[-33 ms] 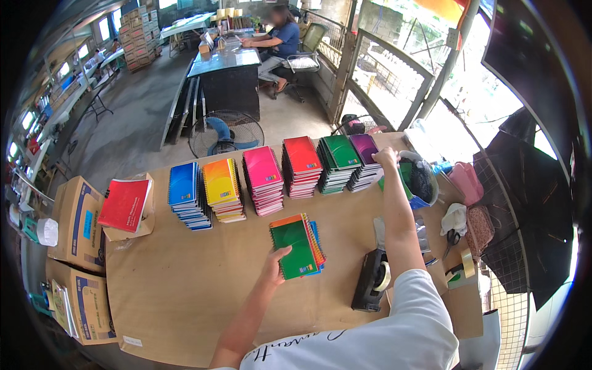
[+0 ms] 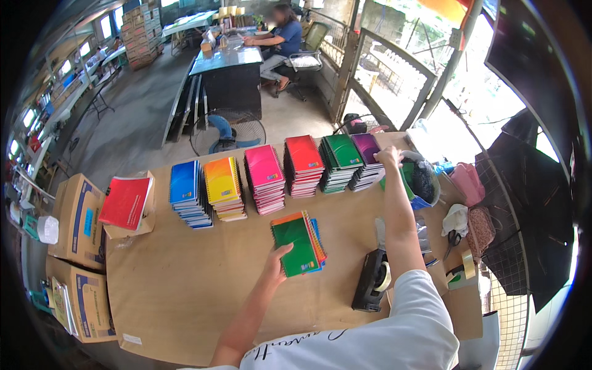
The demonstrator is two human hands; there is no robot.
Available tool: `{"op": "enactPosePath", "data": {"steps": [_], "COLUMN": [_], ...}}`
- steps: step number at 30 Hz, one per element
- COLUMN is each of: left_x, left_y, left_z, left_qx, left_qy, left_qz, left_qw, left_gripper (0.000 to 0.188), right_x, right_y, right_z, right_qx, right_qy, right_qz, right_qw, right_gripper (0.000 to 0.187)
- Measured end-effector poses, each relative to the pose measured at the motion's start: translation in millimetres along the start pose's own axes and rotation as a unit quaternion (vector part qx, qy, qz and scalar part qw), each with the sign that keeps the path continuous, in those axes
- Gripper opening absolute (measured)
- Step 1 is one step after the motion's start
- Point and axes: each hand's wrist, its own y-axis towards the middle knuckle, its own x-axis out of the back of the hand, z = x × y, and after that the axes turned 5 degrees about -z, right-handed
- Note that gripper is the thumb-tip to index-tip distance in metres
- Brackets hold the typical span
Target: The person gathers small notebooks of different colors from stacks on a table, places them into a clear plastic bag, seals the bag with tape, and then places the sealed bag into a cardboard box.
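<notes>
My left hand (image 2: 277,264) is closed around a small fanned bunch of spiral notebooks, thumb on the green cover (image 2: 295,246); orange and blue edges show beneath. Over at the far right, my right hand (image 2: 389,156) pinches the right edge of the top purple notebook (image 2: 367,148) on its stack; its fingertips are partly hidden. Stacks of spiral notebooks stand in a row along the far side of the table: blue (image 2: 184,183), yellow (image 2: 221,180), pink (image 2: 263,165), red (image 2: 303,154) and green (image 2: 341,151), with the purple one at the right end.
A black tape dispenser (image 2: 369,290) stands near my right forearm. Beyond it are a bin (image 2: 425,185), scissors (image 2: 453,238) and a tape roll (image 2: 468,264). Cardboard boxes (image 2: 74,216) and a red book (image 2: 126,202) flank the brown table (image 2: 185,277). Past a fan (image 2: 225,132), a person sits at a desk.
</notes>
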Motion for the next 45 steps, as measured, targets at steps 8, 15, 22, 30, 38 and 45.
{"op": "enactPosePath", "data": {"steps": [8, 15, 22, 30, 38, 45], "left_x": [-1, 25, 5, -42, 62, 94], "left_y": [-5, -33, -115, -198, -228, -151], "left_z": [-7, 33, 38, 12, 86, 6], "left_qx": [-0.021, -0.035, -0.132, -0.385, -0.357, -0.114], "left_qy": [0.023, -0.019, 0.025, 0.601, 0.633, 0.622], "left_qz": [-0.014, 0.064, -0.003, 0.249, -0.037, -0.139], "left_qw": [0.999, 0.997, 0.991, 0.655, 0.686, 0.762], "left_gripper": [0.048, 0.052, 0.046, 0.073, 0.042, 0.048], "right_x": [85, 89, 18, 47, 33, -112], "right_y": [-102, -271, -398, -398, -437, -477], "right_z": [-20, 2, -119, -203, -291, -292], "right_qx": [0.285, 0.385, 0.384, -0.271, -0.198, -0.194], "right_qy": [0.427, 0.281, 0.256, 0.49, 0.558, 0.718], "right_qz": [0.141, 0.502, 0.137, 0.724, 0.565, 0.485], "right_qw": [0.847, 0.722, 0.876, 0.403, 0.574, 0.46], "right_gripper": [0.029, 0.034, 0.044, 0.078, 0.069, 0.075]}}
